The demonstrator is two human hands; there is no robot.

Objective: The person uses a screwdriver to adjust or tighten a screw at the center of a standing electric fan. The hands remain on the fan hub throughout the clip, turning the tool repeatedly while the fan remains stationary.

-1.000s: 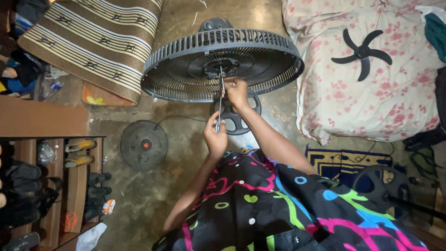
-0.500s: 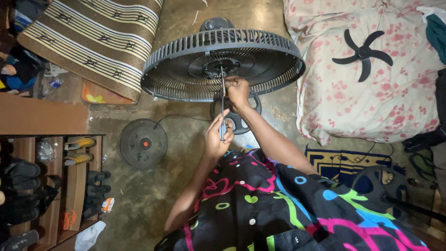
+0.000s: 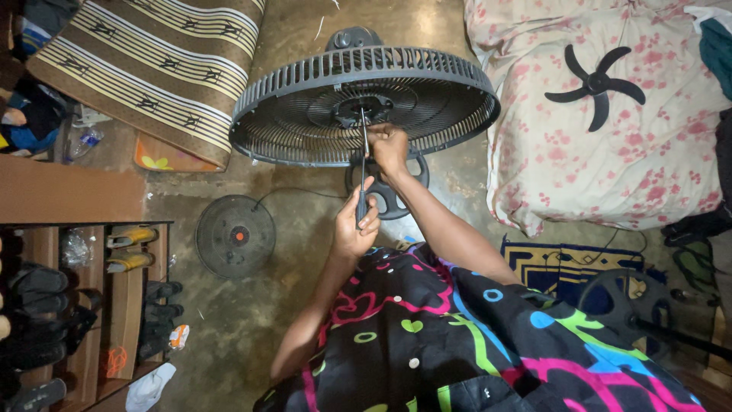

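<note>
A black fan guard point(image 3: 305, 107) with its motor hub point(image 3: 358, 111) lies open side up on the concrete floor. My left hand point(image 3: 356, 221) grips the dark handle of a screwdriver point(image 3: 363, 164), whose thin shaft reaches up to the hub. My right hand point(image 3: 389, 146) rests at the guard's near rim, fingers pinching the shaft close to the hub. A black round part point(image 3: 387, 194) lies on the floor under my right wrist.
A round black fan base point(image 3: 235, 236) lies left of my arms. A black fan blade point(image 3: 596, 82) rests on the floral bedding point(image 3: 648, 152) at right. A striped mat point(image 3: 152, 69) is rolled at upper left. A shoe rack point(image 3: 84, 305) stands at lower left.
Both hands stay on the screwdriver at the hub; the left hand has shifted slightly on the handle. The fan guard has not moved.
</note>
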